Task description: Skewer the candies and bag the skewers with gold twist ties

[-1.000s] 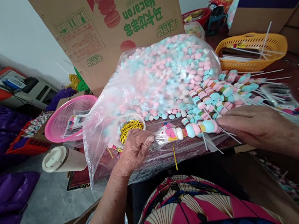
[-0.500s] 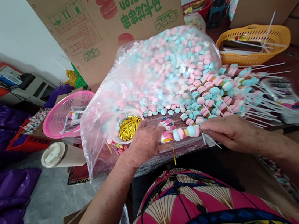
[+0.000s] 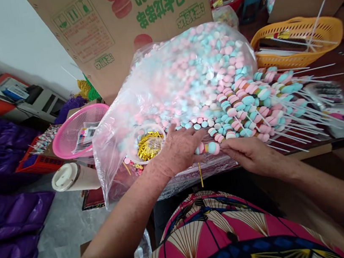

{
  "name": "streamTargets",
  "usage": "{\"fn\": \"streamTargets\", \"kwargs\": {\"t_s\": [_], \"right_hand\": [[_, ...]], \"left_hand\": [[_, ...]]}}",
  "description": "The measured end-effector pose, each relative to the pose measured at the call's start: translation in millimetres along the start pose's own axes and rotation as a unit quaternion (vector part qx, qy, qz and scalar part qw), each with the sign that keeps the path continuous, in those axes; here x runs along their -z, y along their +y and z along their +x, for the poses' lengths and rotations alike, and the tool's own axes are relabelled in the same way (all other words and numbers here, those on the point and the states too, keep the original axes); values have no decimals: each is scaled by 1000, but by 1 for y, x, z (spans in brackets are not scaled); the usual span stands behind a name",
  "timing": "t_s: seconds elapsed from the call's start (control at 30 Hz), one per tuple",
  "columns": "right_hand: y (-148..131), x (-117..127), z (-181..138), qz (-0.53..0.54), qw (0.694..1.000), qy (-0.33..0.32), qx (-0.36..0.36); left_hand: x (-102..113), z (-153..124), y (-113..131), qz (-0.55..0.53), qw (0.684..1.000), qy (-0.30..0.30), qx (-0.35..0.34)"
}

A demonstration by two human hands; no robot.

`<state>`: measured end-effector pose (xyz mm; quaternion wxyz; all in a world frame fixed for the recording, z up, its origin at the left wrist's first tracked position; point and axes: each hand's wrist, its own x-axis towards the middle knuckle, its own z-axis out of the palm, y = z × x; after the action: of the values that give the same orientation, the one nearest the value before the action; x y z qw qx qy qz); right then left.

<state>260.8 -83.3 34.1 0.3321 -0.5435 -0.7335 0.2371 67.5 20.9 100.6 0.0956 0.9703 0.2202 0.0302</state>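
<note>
My left hand and my right hand meet over a candy skewer of pink, white and blue pieces at the table's front edge. Both hands are closed on it, the left covering its wrapped tip, the right pinching the stick end. Just behind lies a pile of finished candy skewers with white sticks pointing right. A big clear bag of pastel candies rises behind the hands. A small clear bowl of gold twist ties sits left of my left hand.
A pink basket and a lidded cup stand at the left. An orange basket with sticks sits back right. A Macaron carton stands behind the bag. Printed wrappers lie at the right. Purple bags cover the floor left.
My hands have drawn closer together. The left hand slid right over the skewer's wrapped end, so less of the skewer shows. The right hand moved left along the stick.
</note>
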Motion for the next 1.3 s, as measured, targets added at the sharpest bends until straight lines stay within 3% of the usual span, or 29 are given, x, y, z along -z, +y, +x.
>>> {"fn": "streamTargets", "kwargs": {"t_s": [0.07, 0.1, 0.13, 0.17, 0.2, 0.23, 0.3, 0.37, 0.43, 0.5, 0.53, 0.6, 0.67, 0.77, 0.93, 1.0, 1.07, 1.17, 1.23, 1.3], "right_hand": [[4, -16, -1, 157, 981, 64, -90], [4, -24, 0, 241, 959, 79, -125], [4, -32, 1, 320, 931, 82, -154], [3, -40, 2, 392, 901, 75, -173], [0, -46, 3, 454, 869, 59, -186], [-3, -52, 5, 504, 841, 39, -195], [-12, -59, 8, 570, 794, -10, -212], [-21, -61, 9, 601, 764, -63, -226], [-28, -61, 10, 603, 756, -104, -233], [-35, -60, 12, 560, 791, -95, -225], [-37, -60, 12, 509, 832, -66, -211], [-40, -64, 14, 339, 927, 35, -157], [-41, -70, 16, 144, 977, 132, -84], [-39, -80, 17, 1, 986, 165, -15], [-39, -70, 17, 74, 990, 108, -45], [-41, -61, 18, 119, 988, 62, -71], [-44, -56, 20, 168, 982, 13, -83], [-46, -56, 22, 204, 974, -20, -95], [-43, -60, 21, 158, 983, 15, -93], [-39, -64, 20, 51, 992, 91, -67]], "left_hand": [[2, -11, 3, -32, 974, 225, -4], [0, -18, 3, -79, 933, 351, 1], [-4, -24, 2, -146, 862, 484, 32], [-9, -29, -1, -233, 779, 576, 86], [-15, -32, -5, -349, 723, 578, 146], [-21, -32, -8, -469, 674, 538, 190], [-27, -27, -15, -653, 601, 406, 219], [-25, -18, -18, -737, 562, 332, 172], [-17, -10, -18, -762, 551, 314, 132], [-12, -5, -15, -770, 529, 325, 147], [-12, -3, -12, -773, 508, 341, 170], [-17, 0, -5, -781, 451, 377, 213], [-28, 3, 3, -784, 405, 403, 240], [-41, 5, 10, -780, 394, 412, 259], [-34, -8, -15, -776, 478, 347, 222], [-25, -16, -30, -778, 493, 345, 180], [-18, -21, -40, -787, 481, 355, 151], [-14, -20, -40, -795, 452, 371, 161], [-15, -14, -35, -799, 418, 384, 199], [-18, -7, -30, -791, 366, 415, 261]]}}
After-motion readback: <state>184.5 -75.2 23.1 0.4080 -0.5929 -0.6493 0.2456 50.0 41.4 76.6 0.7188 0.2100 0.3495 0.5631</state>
